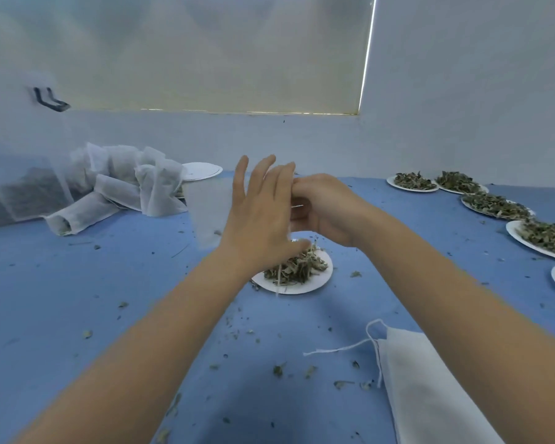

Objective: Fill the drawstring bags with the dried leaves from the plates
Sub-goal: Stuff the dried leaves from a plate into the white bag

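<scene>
Above plate [314, 285] of dried leaves [297, 267]: left hand [260, 216] splayed, released; right hand [324, 209] pinched a blurred drawstring bag [205, 213].

Dim, cool bluish daylight leaking as bright slivers around the drawn blind [212, 52] — soft shadow pooled on the blue tablecloth [77, 283] beneath the arms, motion blur smearing the left hand [260, 213] and the translucent bag [205, 213] beside it — wide-angle bending toward the edges.
</scene>
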The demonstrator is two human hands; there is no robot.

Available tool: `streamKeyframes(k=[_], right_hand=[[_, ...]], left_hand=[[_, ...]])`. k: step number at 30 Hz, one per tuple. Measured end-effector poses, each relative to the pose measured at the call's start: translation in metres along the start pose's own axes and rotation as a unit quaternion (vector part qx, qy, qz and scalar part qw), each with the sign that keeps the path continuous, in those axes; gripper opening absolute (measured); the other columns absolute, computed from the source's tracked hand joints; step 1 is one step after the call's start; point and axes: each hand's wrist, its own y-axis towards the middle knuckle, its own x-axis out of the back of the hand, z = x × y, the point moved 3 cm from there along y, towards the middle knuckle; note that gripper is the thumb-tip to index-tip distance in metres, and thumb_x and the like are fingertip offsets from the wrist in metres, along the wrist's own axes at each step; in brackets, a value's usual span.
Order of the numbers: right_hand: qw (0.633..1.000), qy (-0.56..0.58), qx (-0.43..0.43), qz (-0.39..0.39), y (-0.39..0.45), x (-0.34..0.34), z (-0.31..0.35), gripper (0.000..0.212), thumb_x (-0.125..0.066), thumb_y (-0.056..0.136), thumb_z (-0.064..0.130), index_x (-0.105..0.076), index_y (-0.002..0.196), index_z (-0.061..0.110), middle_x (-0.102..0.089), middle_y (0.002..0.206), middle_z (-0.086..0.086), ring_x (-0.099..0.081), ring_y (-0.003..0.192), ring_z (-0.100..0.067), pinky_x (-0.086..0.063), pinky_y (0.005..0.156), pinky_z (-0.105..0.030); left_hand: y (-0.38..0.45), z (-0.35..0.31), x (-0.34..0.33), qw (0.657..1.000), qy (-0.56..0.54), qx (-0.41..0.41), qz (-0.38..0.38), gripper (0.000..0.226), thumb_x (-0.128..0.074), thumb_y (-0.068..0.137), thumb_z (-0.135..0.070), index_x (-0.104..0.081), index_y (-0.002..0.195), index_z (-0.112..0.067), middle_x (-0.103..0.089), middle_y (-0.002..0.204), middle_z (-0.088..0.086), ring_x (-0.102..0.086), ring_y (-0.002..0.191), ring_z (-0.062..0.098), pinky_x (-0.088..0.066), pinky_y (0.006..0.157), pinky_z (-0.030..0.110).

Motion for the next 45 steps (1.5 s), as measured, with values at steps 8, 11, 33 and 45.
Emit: streamKeyframes(k=[8, 11, 33, 45], right_hand=[[0.995, 0.064, -0.047, 0.063, 0.007, -0.007, -0.014, 0.025, -0.039, 0.096, 0.013, -0.059, 0.102, 0.0, -0.063, 0.091, -0.019, -0.063, 0.08, -0.031, -0.056, 0.08, -0.041], [0.991, 0.087, -0.046, 0.091, 0.012, -0.008, -0.016, 0.029, -0.041, 0.097, 0.022, -0.059, 0.106, 0.002, -0.068, 0.091, -0.017, -0.067, 0.079, -0.027, -0.059, 0.074, -0.035], [0.819, -0.573, -0.019, 0.031, 0.027, 0.024, -0.094, 0.035, -0.067, 0.082, 0.038, -0.063, 0.117, 0.033, -0.057, 0.104, 0.001, -0.048, 0.091, -0.01, -0.04, 0.074, -0.024], [0.897, -0.43, 0.062, -0.088, 0.032, 0.039, -0.065, 0.013, -0.073, 0.077, 0.04, -0.07, 0.089, 0.04, -0.059, 0.073, 0.016, -0.053, 0.066, 0.005, -0.041, 0.065, -0.012]], left_hand=[[-0.012, 0.027, -0.017, 0.994, -0.105, -0.033, -0.028, 0.073, -0.068, 0.054, 0.002, -0.046, 0.123, 0.014, -0.057, 0.107, 0.025, -0.056, 0.095, 0.043, -0.041, 0.09, 0.044], [-0.013, 0.033, -0.018, 0.991, -0.126, -0.024, -0.029, 0.064, -0.066, 0.06, 0.0, -0.049, 0.12, 0.014, -0.057, 0.108, 0.023, -0.055, 0.097, 0.041, -0.046, 0.086, 0.045], [-0.038, 0.079, -0.093, 0.958, -0.167, 0.133, 0.191, 0.064, -0.07, 0.065, -0.021, -0.045, 0.124, -0.027, -0.052, 0.115, -0.005, -0.047, 0.105, 0.022, -0.035, 0.085, 0.031], [-0.041, 0.075, -0.098, 0.954, -0.181, 0.133, 0.199, 0.067, -0.069, 0.064, -0.021, -0.043, 0.126, -0.025, -0.051, 0.121, -0.003, -0.045, 0.111, 0.021, -0.034, 0.094, 0.035]])
